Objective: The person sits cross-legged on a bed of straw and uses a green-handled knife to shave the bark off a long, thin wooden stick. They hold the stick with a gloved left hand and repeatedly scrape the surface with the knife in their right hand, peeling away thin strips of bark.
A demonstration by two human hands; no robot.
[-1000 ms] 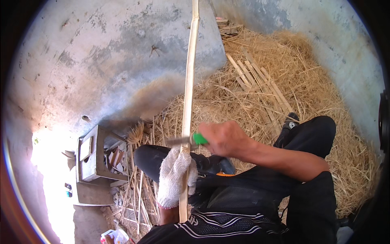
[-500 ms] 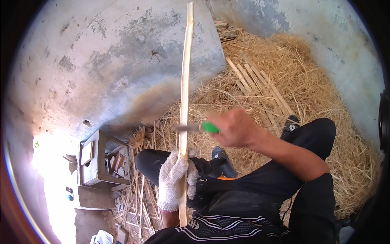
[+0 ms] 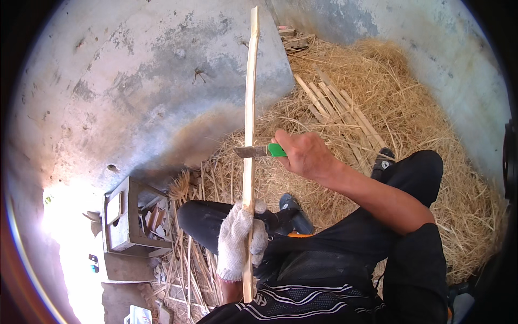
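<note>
A long pale strip, apparently split bamboo [image 3: 250,108], stands nearly lengthwise in front of me, its lower end against my body. My left hand [image 3: 237,240], in a white knitted glove, is wrapped round its lower part. Bare and closed, my right hand [image 3: 307,155] grips a knife [image 3: 252,152] by its green handle. The dark, stained blade lies across the strip, a little above the gloved hand. Whether its edge bites into the strip I cannot tell. My right fingers hide most of the handle.
Fine shavings [image 3: 415,113] cover the floor to the right, with several cut strips [image 3: 345,108] lying on them. At the left stands a wooden box-like stool [image 3: 121,221] holding scraps. Thin sticks [image 3: 189,270] lie beside it. A worn plaster wall [image 3: 135,81] rises ahead.
My right hand and the knife have moved slightly up along the strip, away from my body. The gloved left hand and the strip have shifted slightly right.
</note>
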